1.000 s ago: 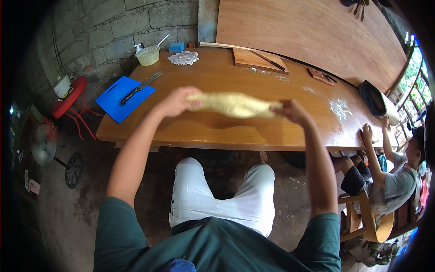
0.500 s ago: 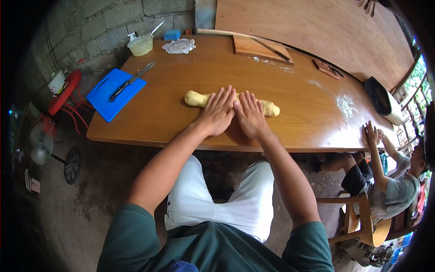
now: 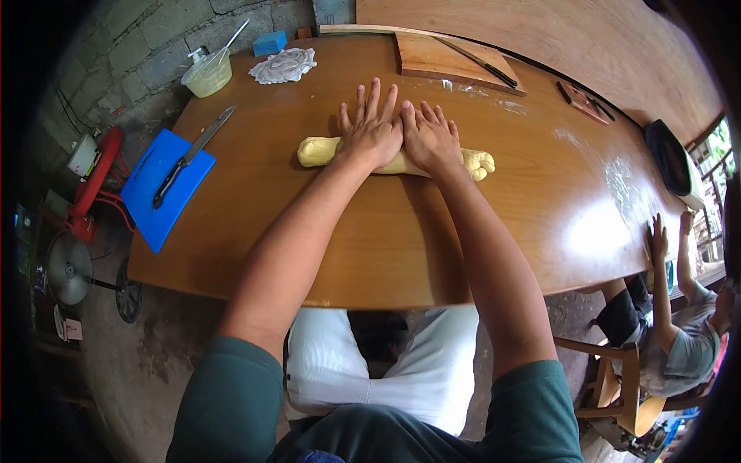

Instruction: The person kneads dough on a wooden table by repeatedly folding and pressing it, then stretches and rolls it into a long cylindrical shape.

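A thick log of pale yellow dough [image 3: 318,152] lies crosswise on the brown wooden table [image 3: 347,239]. My left hand [image 3: 372,133] presses on it left of its middle, fingers stretched out and spread toward the far side. Beside it, my right hand [image 3: 432,137] rests flat on the dough, its fingers also extended. The two hands touch near the thumbs and cover the log's middle. Both ends of the dough show, the right one lumpy and folded.
On the left are a blue cutting board [image 3: 158,208] and a knife [image 3: 185,163]. Behind stand a plastic tub [image 3: 207,76], a crumpled white cloth [image 3: 283,65], a blue block [image 3: 269,43] and a wooden board [image 3: 448,63]. Another person [image 3: 687,339] sits at the right.
Both hands have pushed forward, away from me, rolling the dough to the far side. My arms are stretched further over the table, and the camera view has shifted.
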Motion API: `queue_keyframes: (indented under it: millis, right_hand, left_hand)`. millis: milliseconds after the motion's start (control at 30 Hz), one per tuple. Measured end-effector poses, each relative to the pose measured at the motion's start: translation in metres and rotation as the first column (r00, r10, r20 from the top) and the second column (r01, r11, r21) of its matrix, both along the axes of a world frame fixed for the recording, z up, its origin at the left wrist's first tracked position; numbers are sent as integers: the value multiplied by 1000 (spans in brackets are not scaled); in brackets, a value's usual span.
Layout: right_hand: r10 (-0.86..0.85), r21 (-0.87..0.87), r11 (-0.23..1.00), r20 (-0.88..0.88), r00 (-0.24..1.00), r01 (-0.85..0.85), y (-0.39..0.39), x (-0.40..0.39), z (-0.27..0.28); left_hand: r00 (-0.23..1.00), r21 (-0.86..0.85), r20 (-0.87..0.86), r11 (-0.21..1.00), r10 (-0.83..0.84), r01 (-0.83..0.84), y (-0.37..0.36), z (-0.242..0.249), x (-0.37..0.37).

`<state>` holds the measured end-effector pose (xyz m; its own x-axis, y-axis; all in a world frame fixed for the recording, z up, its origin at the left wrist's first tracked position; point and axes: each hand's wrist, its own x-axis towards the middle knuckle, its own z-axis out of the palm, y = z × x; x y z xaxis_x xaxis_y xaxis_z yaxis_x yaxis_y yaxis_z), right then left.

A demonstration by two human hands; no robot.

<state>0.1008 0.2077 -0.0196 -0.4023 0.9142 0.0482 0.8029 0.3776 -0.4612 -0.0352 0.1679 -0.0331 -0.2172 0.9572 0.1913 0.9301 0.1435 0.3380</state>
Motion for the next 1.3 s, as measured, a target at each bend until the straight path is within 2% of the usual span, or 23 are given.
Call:
queue_keyframes:
  millis: [100, 167, 233, 333, 400, 433, 467, 500, 567, 633, 700, 733, 767, 800, 833, 867, 900, 967, 1000, 1133, 1200, 1233, 1300]
  right_hand:
    - [-10, 10, 1000, -14, 1000, 10, 31, -13, -1]
    - [-14, 14, 1000, -24, 1000, 14, 54, -22, -3]
    - [-15, 25, 1000, -35, 999, 16, 80, -31, -11]
    - [-28, 212, 977, -43, 999, 36, 101, -42, -15]
    - [14, 401, 916, -60, 998, 12, 102, -41, -14]
    - [14, 402, 916, -58, 998, 11, 101, -39, -16]
    - [44, 530, 848, -60, 997, -6, 98, -38, -19]
    - [72, 649, 760, -60, 996, -16, 96, -37, -21]
    - [86, 668, 744, -66, 994, -20, 80, -30, -19]
    - [105, 683, 730, -63, 992, -34, 59, -23, -20]
    - [66, 648, 762, -58, 996, -13, 37, -15, -19]
    - [45, 608, 794, -51, 998, -5, 25, -9, -19]
    - [48, 615, 789, -51, 998, -7, 14, -8, -28]
    - [-79, 631, 772, -30, 996, 80, 9, -9, -44]
    - [-206, 650, 741, -15, 978, 166, -10, -8, -30]
    - [-113, 287, 955, 98, 989, 81, -21, 3, -12]
    - [-118, 298, 951, 95, 988, 85, -30, 8, -9]
    - [-42, 246, 969, 110, 993, 13, -49, 17, -8]
    - [-22, 283, 959, 105, 994, -9, -64, 24, -3]
    - [26, 355, 933, 117, 993, -67, -109, 49, -1]
    - [119, 448, 886, 38, 992, -124, -132, 65, -2]
    - [123, 451, 883, 40, 992, -127, -148, 75, 2]
    - [243, 524, 832, -51, 969, -182, -178, 96, 6]
  left_hand:
    - [997, 40, 67, 998, 45, -47, 36, -4, -12]
    - [995, 191, 76, 978, 72, -85, 60, -10, -20]
    - [995, 239, 66, 967, 79, -92, 83, -14, -27]
    - [993, 338, 8, 934, 116, -112, 111, -20, -37]
    - [990, 388, -32, 914, 139, -116, 114, -21, -37]
    - [995, 463, -70, 886, 73, -32, 108, -17, -38]
    - [993, 532, -118, 845, 8, 57, 101, -13, -38]
    - [992, 535, -124, 843, 6, 62, 92, -10, -34]
    - [987, 696, -158, 704, -43, 142, 68, -5, -23]
    - [985, 692, -166, 705, -51, 153, 48, -7, -16]
    - [981, 644, -165, 742, -99, 184, 26, -8, -11]
    - [982, 566, -161, 807, -95, 171, 13, -8, -10]
    - [983, 573, -162, 802, -91, 169, 4, -12, -6]
    - [991, 474, -134, 879, 7, 58, 2, -23, -3]
    - [988, 366, -116, 929, 106, -57, -5, -25, 1]
    - [987, 289, -122, 955, 104, -65, -15, -27, 3]
    - [987, 301, -122, 952, 101, -60, -26, -20, 4]
    - [998, 64, -48, 997, -32, 35, -49, -8, 3]
    - [994, -5, -5, 994, -108, 108, -71, 15, 6]
    - [983, 56, 21, 982, -182, 181, -122, 16, 7]
    - [953, 391, -152, 869, -264, 303, -147, -1, 6]
    - [954, 395, -152, 869, -260, 300, -169, -3, 9]
    - [919, 502, -232, 770, -318, 393, -211, 2, 12]
